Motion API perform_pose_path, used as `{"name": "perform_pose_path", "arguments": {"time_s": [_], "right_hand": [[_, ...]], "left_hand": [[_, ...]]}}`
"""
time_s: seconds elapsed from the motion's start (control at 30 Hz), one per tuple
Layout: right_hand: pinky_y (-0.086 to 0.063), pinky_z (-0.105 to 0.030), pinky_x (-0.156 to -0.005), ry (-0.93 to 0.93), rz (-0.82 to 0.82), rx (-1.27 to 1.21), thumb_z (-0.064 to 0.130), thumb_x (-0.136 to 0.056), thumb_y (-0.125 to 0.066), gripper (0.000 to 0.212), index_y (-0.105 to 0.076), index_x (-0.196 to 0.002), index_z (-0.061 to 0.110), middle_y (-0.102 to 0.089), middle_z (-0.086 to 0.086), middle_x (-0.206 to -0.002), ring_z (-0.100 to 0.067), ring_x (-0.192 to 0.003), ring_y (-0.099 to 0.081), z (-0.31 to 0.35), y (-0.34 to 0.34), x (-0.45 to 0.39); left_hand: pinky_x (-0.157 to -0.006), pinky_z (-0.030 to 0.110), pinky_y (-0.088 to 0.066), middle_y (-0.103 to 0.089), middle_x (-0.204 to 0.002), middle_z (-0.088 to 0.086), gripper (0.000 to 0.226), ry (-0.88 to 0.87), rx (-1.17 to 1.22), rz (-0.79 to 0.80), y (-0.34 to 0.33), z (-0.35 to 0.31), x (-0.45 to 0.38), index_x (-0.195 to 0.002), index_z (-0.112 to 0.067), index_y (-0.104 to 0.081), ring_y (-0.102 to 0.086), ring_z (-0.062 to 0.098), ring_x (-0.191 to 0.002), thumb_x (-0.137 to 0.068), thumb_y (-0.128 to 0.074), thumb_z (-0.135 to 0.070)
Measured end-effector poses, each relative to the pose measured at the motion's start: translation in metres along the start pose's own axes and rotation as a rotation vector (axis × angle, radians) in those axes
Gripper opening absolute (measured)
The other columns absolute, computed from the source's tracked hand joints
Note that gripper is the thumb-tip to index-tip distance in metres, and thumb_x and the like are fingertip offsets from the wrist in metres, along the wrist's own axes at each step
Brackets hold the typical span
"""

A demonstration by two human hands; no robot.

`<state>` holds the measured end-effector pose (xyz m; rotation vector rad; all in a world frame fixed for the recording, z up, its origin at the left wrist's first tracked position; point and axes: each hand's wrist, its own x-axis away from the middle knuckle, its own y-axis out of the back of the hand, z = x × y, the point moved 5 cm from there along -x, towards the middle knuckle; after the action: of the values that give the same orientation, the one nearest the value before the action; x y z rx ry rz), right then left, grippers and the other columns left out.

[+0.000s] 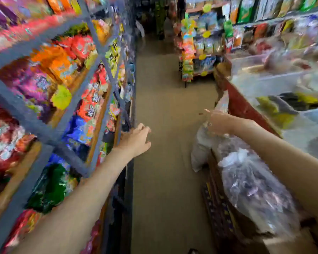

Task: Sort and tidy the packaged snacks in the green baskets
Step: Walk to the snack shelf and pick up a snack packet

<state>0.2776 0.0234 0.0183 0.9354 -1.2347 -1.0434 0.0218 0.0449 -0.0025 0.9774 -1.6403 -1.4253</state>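
So everything's pretty smeared with motion blur, but to the left of the left hand (136, 139) there's a tall blue-grey shelving rack (44, 132) crammed with snack packets (62, 63) in orange, red, purple, blue and green. That hand is stretched out in front of the rack's near edge, fingers loosely spread and holding nothing that I can see. Between the two hands it's just bare tan floor (165, 107) running down the aisle. The right hand (218, 123) is out over a clear plastic bag (255, 191) of something dark, sitting on cardboard boxes (222, 208) below the forearm; its fingers are too blurred, so can't tell if it's gripping anything. Right of that hand is a red-edged counter (240, 107) with blurry packaged stuff on top. Can't make out any green baskets in this mess.
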Motion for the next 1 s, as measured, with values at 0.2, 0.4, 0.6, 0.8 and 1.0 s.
{"name": "perform_pose_path", "arguments": {"time_s": [0.2,0.4,0.6,0.8,1.0], "right_hand": [[-0.030,-0.036,-0.105,0.068,0.037,-0.132,0.024,-0.090,-0.057,0.069,-0.020,-0.147,0.012,-0.033,-0.018,-0.146,-0.033,-0.134,-0.033,0.000,0.022,-0.143],[-0.033,-0.038,-0.104,0.039,0.077,-0.156,0.013,-0.091,-0.052,0.061,-0.025,-0.145,0.014,-0.038,-0.015,-0.144,-0.032,-0.132,-0.036,-0.019,0.031,-0.298],[-0.034,-0.040,-0.105,-0.117,0.155,-0.138,0.017,-0.092,-0.054,0.055,-0.032,-0.142,0.016,-0.036,-0.014,-0.143,-0.034,-0.130,-0.037,-0.067,0.065,-0.432],[-0.033,-0.042,-0.105,-0.279,-0.002,-0.140,0.021,-0.088,-0.054,0.035,-0.054,-0.123,0.019,-0.034,-0.016,-0.134,-0.038,-0.125,-0.030,-0.152,0.111,-0.553],[-0.036,-0.046,-0.099,-0.545,-0.186,-0.232,0.016,-0.090,-0.048,0.026,-0.063,-0.111,0.018,-0.031,-0.014,-0.129,-0.037,-0.123,-0.024,-0.263,0.138,-0.691]], "left_hand": [[-0.096,0.039,-0.041,-0.048,-0.124,0.009,0.026,0.041,0.088,0.023,0.002,0.056,-0.118,-0.107,-0.009,-0.061,-0.051,0.029,-0.115,-0.082,-0.059,-0.015],[-0.098,0.038,-0.039,-0.040,-0.127,0.006,0.026,0.033,0.058,0.147,-0.023,0.132,-0.269,-0.114,-0.010,-0.057,-0.049,0.027,-0.114,-0.088,-0.054,-0.017],[-0.095,0.040,-0.041,-0.036,-0.129,0.006,0.024,-0.015,0.086,0.281,-0.019,0.175,-0.455,-0.112,-0.010,-0.055,-0.053,0.027,-0.103,-0.091,-0.053,-0.020],[-0.092,0.030,-0.039,-0.038,-0.126,0.006,0.020,-0.160,0.193,0.337,-0.013,0.147,-0.613,-0.110,-0.009,-0.057,-0.051,0.023,-0.104,-0.091,-0.051,-0.013],[-0.095,0.029,-0.033,-0.010,-0.152,0.011,0.030,-0.059,0.166,0.254,-0.010,0.158,-0.794,-0.120,-0.007,-0.052,-0.049,0.033,-0.115,-0.090,-0.054,-0.009]]}}
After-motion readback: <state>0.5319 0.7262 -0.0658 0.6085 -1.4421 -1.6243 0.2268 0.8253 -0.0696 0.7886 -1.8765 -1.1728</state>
